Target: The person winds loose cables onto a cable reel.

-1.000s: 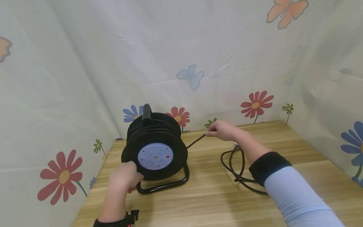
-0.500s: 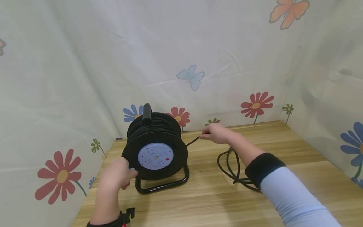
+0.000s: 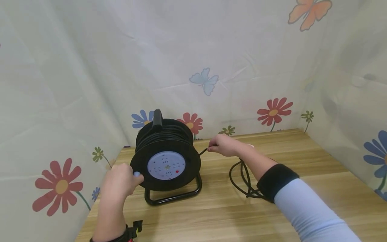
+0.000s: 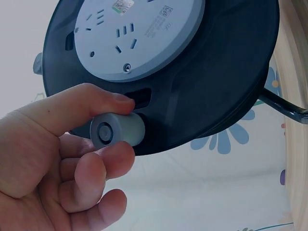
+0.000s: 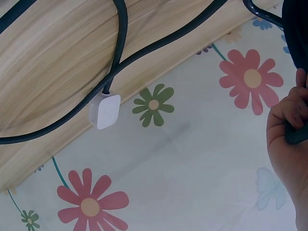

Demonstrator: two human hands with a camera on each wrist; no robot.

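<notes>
The left hand (image 3: 119, 183) pinches the grey crank knob (image 4: 117, 131) on the black round plastic cable reel (image 3: 165, 156); the right hand's (image 3: 222, 145) fingers pinch the black rubber cable (image 3: 203, 151), keeping it taut for feeding.

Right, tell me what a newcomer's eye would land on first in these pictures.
First, the black cable reel upright on its stand at the back left of the wooden table, pale blue socket plate facing the camera. The left hand pinches its grey crank knob, while the right hand grips the black cable just beside the drum. Loose cable loops lie to the right, ending in a white plug.
</notes>
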